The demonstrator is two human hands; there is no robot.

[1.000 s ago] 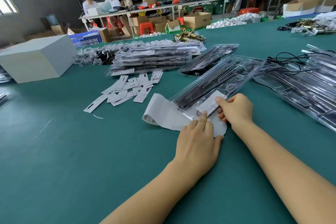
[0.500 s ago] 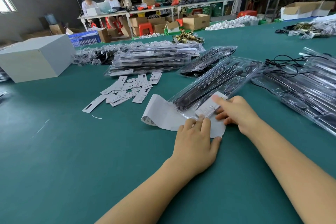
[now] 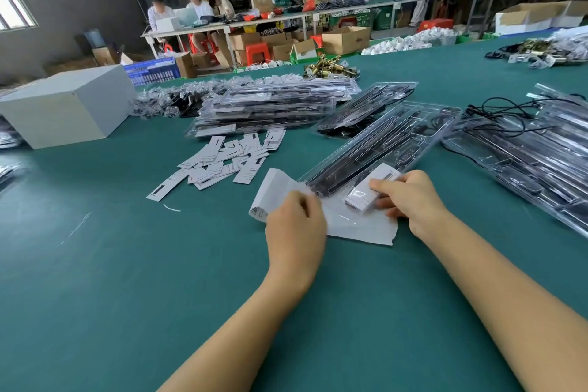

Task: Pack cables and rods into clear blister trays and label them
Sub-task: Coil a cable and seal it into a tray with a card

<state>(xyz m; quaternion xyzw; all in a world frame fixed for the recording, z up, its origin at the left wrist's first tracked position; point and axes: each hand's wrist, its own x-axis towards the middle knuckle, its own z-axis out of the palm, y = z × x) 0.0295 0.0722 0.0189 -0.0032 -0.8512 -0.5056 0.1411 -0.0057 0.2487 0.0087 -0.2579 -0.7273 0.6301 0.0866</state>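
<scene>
Blister tray [image 3: 378, 149]: lies slantwise on the green table [image 3: 127, 280], near end between both hands, rods and a cable inside, lid seemingly closed
Label [image 3: 370, 191]: white strip on the tray's near end, under the right hand's fingers
Right hand [image 3: 410, 197]: fingers extended and flat on the label, pressing it, nothing gripped
Left hand [image 3: 294, 219]: fingers curled at the backing sheet [image 3: 359, 226] beside the tray's corner; whether they pinch it I cannot tell
Risk, skew: uneven pressure likely sets the label crooked or creased
Risk, slip: the tray probably slides on the cloth if the left hand lets go
Risk, snag: the sheet under the tray may drag it if pulled
Spare labels [image 3: 222, 159]: loose heap well apart, to the left
</scene>
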